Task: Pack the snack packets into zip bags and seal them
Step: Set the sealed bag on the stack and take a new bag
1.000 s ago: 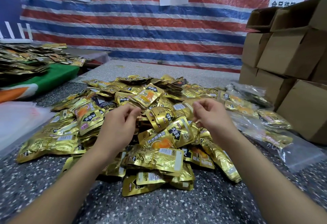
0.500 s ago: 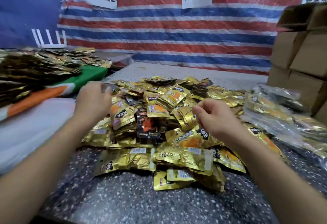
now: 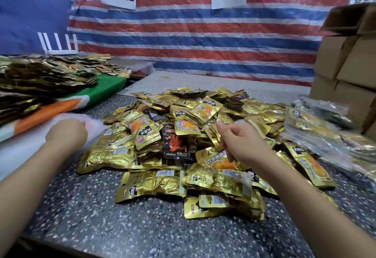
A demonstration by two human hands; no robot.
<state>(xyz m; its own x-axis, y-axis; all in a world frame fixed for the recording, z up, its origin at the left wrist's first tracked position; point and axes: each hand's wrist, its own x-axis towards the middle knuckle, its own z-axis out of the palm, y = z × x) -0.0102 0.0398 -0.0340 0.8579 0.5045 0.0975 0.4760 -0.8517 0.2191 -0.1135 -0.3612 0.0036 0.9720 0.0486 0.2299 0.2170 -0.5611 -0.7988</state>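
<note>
Reaching left hand touches clear zip bags.

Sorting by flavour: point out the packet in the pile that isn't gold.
The black packet with red flame artwork, mid-pile, left of the right hand; those around it are gold.

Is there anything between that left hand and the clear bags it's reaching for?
Nothing visible. The left hand is already at the near edge of the stack of clear zip bags, left of the snack packet pile. Whether its fingers hold a bag cannot be seen.
</note>
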